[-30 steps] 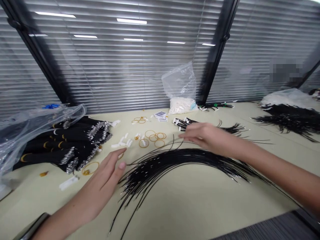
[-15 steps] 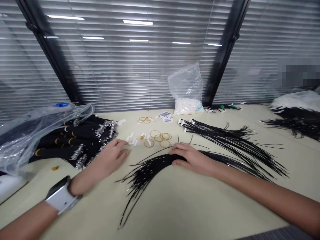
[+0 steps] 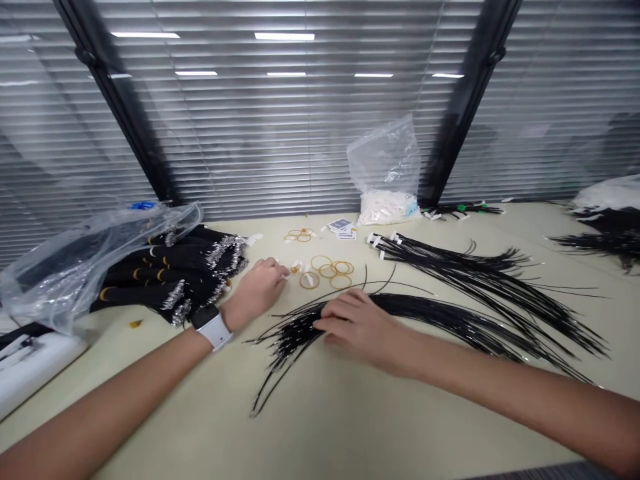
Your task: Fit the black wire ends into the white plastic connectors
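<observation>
My left hand (image 3: 260,287), with a watch on its wrist, rests over the spot where small white connectors lay; its fingers are curled and what they hold, if anything, is hidden. Rubber bands (image 3: 327,270) lie just to its right. My right hand (image 3: 353,323) is on the loose bundle of thin black wires (image 3: 430,307) near its left end, fingers bent over the wires. The silvery wire tips fan out to the left of that hand. Behind lies a second bundle of black wires (image 3: 475,273) with white connectors at its left end.
At the left, a clear plastic bag (image 3: 95,257) partly covers black cable bundles (image 3: 150,273). A zip bag of white pieces (image 3: 387,207) stands by the blinds, with small cards (image 3: 343,228) beside it. More black wires (image 3: 605,233) lie far right. A white object (image 3: 40,367) sits lower left.
My left hand has moved forward and right onto the white connectors, and its fingers have curled. My right hand has slid left along the wires towards their tips. The view has shifted slightly.
</observation>
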### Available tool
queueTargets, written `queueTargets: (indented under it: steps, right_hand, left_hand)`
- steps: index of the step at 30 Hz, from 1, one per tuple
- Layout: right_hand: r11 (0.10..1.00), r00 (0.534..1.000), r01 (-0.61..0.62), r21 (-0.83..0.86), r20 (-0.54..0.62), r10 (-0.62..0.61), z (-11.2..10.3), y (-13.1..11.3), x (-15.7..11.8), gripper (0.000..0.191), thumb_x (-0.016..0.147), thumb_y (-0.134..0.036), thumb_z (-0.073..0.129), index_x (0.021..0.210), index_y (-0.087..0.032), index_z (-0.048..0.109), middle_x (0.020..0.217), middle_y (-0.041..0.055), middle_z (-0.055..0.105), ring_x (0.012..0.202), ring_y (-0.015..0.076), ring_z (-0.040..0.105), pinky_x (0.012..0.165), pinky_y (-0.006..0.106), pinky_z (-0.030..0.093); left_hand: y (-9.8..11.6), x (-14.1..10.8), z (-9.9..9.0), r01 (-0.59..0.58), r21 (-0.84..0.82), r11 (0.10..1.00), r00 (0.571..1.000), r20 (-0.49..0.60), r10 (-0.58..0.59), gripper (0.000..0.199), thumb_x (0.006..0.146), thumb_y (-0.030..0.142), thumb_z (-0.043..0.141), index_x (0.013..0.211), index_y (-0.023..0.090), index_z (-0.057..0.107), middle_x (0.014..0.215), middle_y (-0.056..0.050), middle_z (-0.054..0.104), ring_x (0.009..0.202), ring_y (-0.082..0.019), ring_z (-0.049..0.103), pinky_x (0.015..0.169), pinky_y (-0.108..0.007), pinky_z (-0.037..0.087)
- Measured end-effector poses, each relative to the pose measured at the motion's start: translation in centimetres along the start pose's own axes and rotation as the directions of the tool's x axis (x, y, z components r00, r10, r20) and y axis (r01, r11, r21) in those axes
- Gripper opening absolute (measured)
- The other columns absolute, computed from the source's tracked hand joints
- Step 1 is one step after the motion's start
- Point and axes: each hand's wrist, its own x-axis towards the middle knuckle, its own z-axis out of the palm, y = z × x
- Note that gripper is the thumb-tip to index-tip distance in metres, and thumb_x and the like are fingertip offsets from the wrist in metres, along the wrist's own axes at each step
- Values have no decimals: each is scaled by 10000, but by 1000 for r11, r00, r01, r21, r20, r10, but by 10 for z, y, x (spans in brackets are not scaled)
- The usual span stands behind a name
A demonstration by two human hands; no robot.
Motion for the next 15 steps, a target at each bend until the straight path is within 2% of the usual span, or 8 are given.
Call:
queueTargets:
  steps: [4, 7, 12, 15]
  right_hand:
    - [998, 996, 60, 1, 66, -59, 12, -9, 15, 206, 847, -47, 407, 867, -137, 592, 835, 67, 564, 786, 174, 451, 769, 344, 333]
    - [998, 996, 53, 36, 66, -56, 19, -8, 21, 200, 792, -6, 396, 820, -131, 549, 833, 68, 542, 767, 170, 425, 734, 324, 330]
    - [991, 998, -52, 124, -20, 55, 28, -8, 17, 174, 828, -23, 359, 815, -139, 488, 869, 70, 515, 767, 160, 392, 701, 297, 324]
    - [981, 992, -75, 176, -88, 92, 29, -10, 15, 194, 841, -9, 321, 816, -145, 457, 864, 61, 514, 761, 150, 384, 700, 290, 322]
  left_hand:
    - [6, -8, -3, -22, 93, 995, 999, 31, 19, 119, 901, 179, 504, 921, 106, 595, 916, -55, 584, 839, -170, 574, 753, -355, 486]
    - [11, -12, -7, -46, 144, 988, 998, 59, 38, 105, 887, 101, 488, 923, 101, 586, 912, -55, 571, 821, -164, 563, 723, -330, 486]
    - [16, -16, -11, -82, 158, 984, 993, 96, 67, 187, 858, 9, 430, 916, 92, 588, 947, -83, 565, 870, -190, 547, 744, -345, 467]
    - [16, -19, -10, -93, 127, 988, 991, 107, 80, 227, 864, 20, 383, 903, 99, 592, 939, -105, 564, 852, -214, 533, 722, -357, 447]
